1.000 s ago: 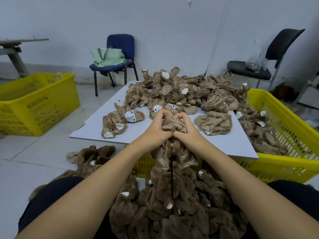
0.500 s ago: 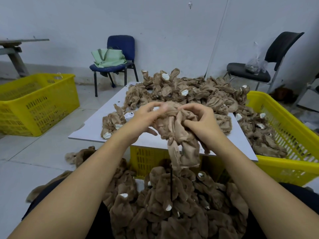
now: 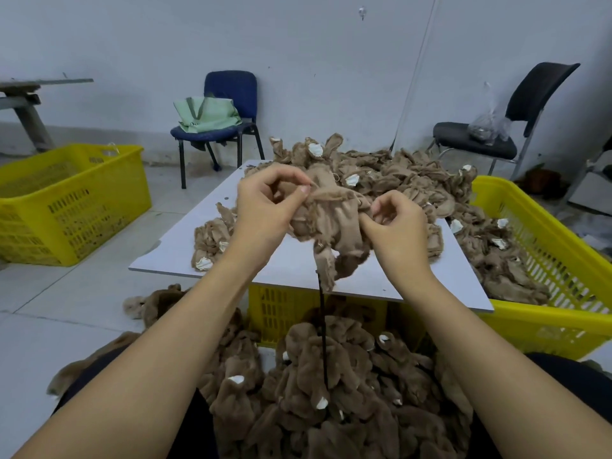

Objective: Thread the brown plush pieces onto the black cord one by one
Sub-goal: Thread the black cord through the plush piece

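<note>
Both hands now sit higher and further apart than a moment ago, and the brown plush piece (image 3: 326,223) is spread between them instead of bunched. Left hand (image 3: 265,207) pinches the piece's upper edge with thumb and forefinger curled; right hand (image 3: 399,223) has its fingers curled into the fabric on the other side. Below the piece the black cord (image 3: 322,329) hangs straight down into the threaded bundle (image 3: 331,392) heaped on the person's lap.

That bundle is already large, so much of the job looks done, yet a big heap of loose pieces (image 3: 390,180) waits on the white surface (image 3: 172,260), with more in the yellow crate on the right (image 3: 543,240). Plenty seems left.

Another yellow crate (image 3: 66,207) stands on the floor at left. Against the grey wall are a blue chair (image 3: 228,111) carrying a green bag (image 3: 205,114) and a black chair (image 3: 516,117).
</note>
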